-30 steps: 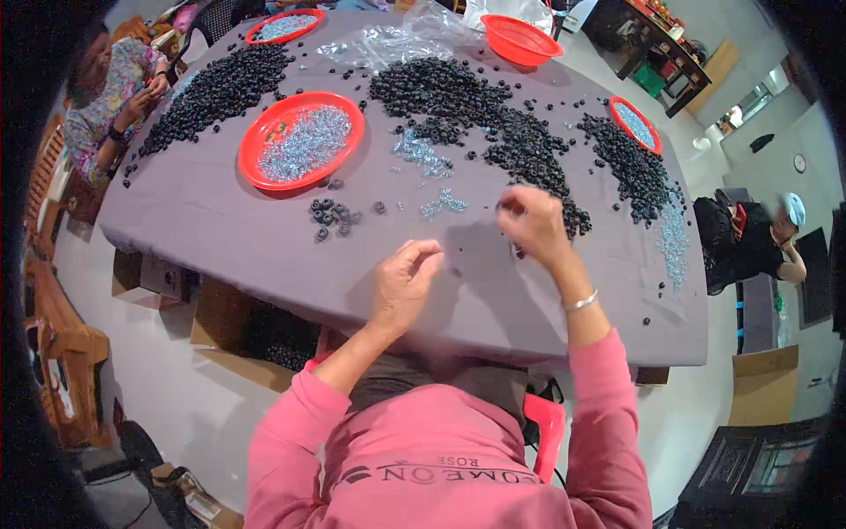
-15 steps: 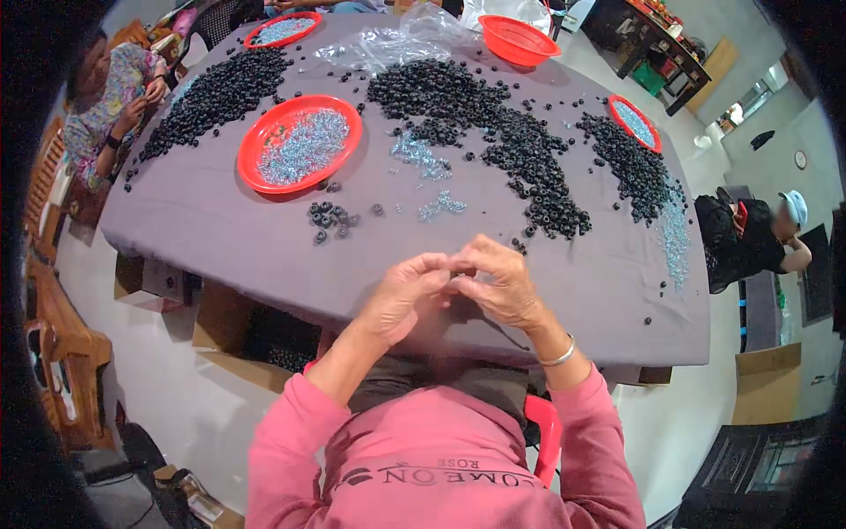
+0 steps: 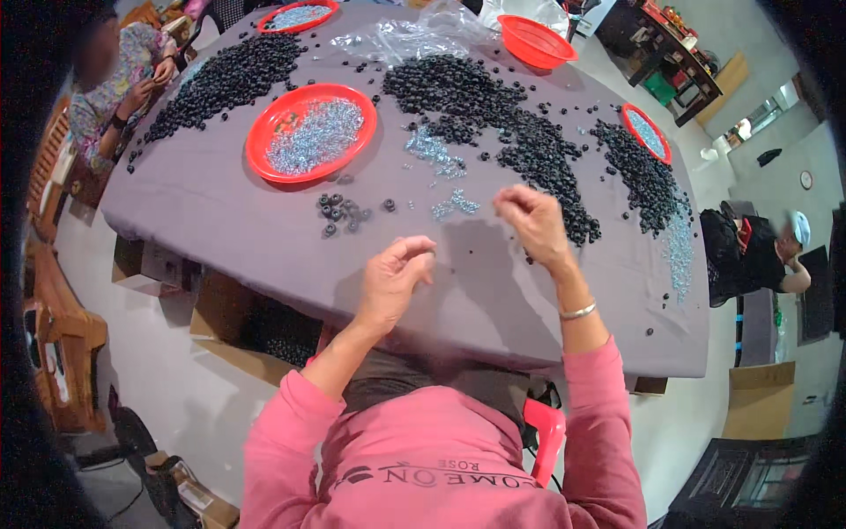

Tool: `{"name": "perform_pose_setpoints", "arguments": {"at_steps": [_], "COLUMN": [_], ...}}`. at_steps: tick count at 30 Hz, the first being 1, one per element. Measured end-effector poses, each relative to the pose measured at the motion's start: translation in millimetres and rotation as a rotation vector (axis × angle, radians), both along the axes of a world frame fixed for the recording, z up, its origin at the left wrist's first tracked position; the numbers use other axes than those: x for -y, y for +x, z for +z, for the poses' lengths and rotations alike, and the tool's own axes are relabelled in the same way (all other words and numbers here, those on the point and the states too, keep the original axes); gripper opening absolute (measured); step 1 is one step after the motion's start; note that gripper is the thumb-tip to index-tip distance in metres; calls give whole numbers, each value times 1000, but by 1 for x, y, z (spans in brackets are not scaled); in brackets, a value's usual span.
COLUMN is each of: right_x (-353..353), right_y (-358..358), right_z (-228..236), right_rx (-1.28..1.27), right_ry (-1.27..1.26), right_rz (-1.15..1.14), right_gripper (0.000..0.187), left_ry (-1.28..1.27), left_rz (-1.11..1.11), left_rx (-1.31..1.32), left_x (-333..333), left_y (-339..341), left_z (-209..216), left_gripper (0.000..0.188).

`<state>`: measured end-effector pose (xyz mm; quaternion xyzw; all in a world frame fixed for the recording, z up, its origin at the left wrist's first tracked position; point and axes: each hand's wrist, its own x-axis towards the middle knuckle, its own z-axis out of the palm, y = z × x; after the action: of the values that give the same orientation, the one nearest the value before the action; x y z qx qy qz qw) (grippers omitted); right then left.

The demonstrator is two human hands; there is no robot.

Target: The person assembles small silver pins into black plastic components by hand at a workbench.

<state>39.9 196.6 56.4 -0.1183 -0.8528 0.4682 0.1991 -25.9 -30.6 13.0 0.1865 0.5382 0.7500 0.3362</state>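
Observation:
Over the near part of the table, my left hand [image 3: 392, 280] is curled with thumb and forefinger close together; anything between them is too small to make out. Further forward and to the right, my right hand [image 3: 536, 225] has its fingertips drawn together above the cloth. What they may hold is hidden. Its fingertips are close to a small cluster of silvery-blue bits [image 3: 456, 204] and the large heap of small round black pieces [image 3: 542, 150]. Left of that cluster sits a loose group of black ring-like pieces [image 3: 339, 214]. A red plate [image 3: 257, 157] holds more silvery-blue bits.
A red basket [image 3: 536, 42] and clear plastic bags [image 3: 414, 37] lie at the far side. More black heaps [image 3: 231, 79] and red plates [image 3: 650, 134] are to both sides. One person [image 3: 123, 88] sits at the left; another [image 3: 749, 251] is at the right.
My hands were together over the table's near edge; they have parted. The right moved forward and right toward the black heap, while the left stayed near its place. The view shifted slightly.

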Motion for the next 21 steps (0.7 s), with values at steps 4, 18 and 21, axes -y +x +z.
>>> {"name": "perform_pose_setpoints", "arguments": {"at_steps": [4,18,21], "right_x": [-48,-118,-127], "right_y": [-39,-137,-145], "right_z": [1,-10,-16], "right_rx": [-83,300,368], "right_ry": [310,1148,1195], "right_rz": [-230,-75,-83], "right_gripper": [10,10,11], "left_ry": [50,6,-8], "left_rz": [113,161,140], "left_rx": [-155,-370,-382], "left_x": [-3,-1,-2], "left_y": [1,5,4], "left_z": [-5,-2,-2], "left_gripper": [15,14,14]}}
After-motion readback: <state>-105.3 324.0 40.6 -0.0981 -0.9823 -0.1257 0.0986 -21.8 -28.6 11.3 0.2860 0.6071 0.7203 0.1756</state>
